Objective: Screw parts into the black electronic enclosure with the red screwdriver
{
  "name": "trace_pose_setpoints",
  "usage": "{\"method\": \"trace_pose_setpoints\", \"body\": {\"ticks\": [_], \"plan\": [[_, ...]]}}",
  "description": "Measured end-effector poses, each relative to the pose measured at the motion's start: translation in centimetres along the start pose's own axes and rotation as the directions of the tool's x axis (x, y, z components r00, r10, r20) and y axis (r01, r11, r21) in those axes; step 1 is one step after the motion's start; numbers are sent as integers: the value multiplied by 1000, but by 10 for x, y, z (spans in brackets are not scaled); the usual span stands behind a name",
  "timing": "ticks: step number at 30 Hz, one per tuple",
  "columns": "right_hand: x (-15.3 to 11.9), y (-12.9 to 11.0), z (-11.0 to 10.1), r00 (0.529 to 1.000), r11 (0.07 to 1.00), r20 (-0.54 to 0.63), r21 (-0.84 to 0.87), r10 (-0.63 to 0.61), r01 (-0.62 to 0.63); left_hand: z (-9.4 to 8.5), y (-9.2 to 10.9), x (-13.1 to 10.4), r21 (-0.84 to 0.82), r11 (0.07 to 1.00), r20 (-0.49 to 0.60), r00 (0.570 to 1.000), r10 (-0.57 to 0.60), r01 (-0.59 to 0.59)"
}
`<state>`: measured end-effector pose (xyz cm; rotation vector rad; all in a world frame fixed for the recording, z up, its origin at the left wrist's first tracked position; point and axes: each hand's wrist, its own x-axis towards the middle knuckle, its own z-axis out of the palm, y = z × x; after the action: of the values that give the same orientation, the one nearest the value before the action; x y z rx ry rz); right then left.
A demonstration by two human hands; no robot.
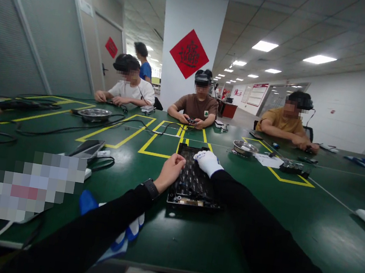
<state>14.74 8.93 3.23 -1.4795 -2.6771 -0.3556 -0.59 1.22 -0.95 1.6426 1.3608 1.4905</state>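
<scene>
Left hand [170, 170]: bunched, left edge of case [197, 183]; hold unclear
Right hand [208, 162]: curled, far end; hold unclear
Table [320, 227]: spreads rightward

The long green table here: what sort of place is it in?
Probably a workshop or training room within an office. Yellow lines mark out the green table, an open, electronic-looking black casing lies on it, and three people sit across it wearing headsets.
</scene>
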Motion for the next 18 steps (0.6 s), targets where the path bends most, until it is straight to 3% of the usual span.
{"method": "trace_pose_setpoints", "body": {"ticks": [5, 7, 8, 10, 12, 15, 18], "plan": [[-11, 0, -11, 999, 996, -52, 89, 11, -6, -2, 4, -2, 80, 996, 9, 999, 49, -50], [-25, -4, -18, 990, 964, -143, 266, 13, 26, -3, 8, -3, 156, 979, 20, 992, 128, -130], [-34, -7, -21, 975, 896, -220, 439, 32, 70, -3, 11, -4, 201, 962, 25, 982, 185, -186], [-52, -13, -23, 952, 666, -292, 728, 89, 161, -4, 18, -7, 282, 910, 29, 951, 308, -303], [-69, -17, -20, 943, 481, -300, 854, 145, 198, -4, 24, -11, 321, 871, 53, 925, 376, -372], [-85, -20, -12, 933, 351, -275, 918, 233, 183, -4, 31, -14, 322, 839, 128, 898, 421, -439], [-89, -19, -5, 927, 321, -249, 935, 279, 154, -3, 32, -15, 310, 820, 197, 876, 440, -482]]}}
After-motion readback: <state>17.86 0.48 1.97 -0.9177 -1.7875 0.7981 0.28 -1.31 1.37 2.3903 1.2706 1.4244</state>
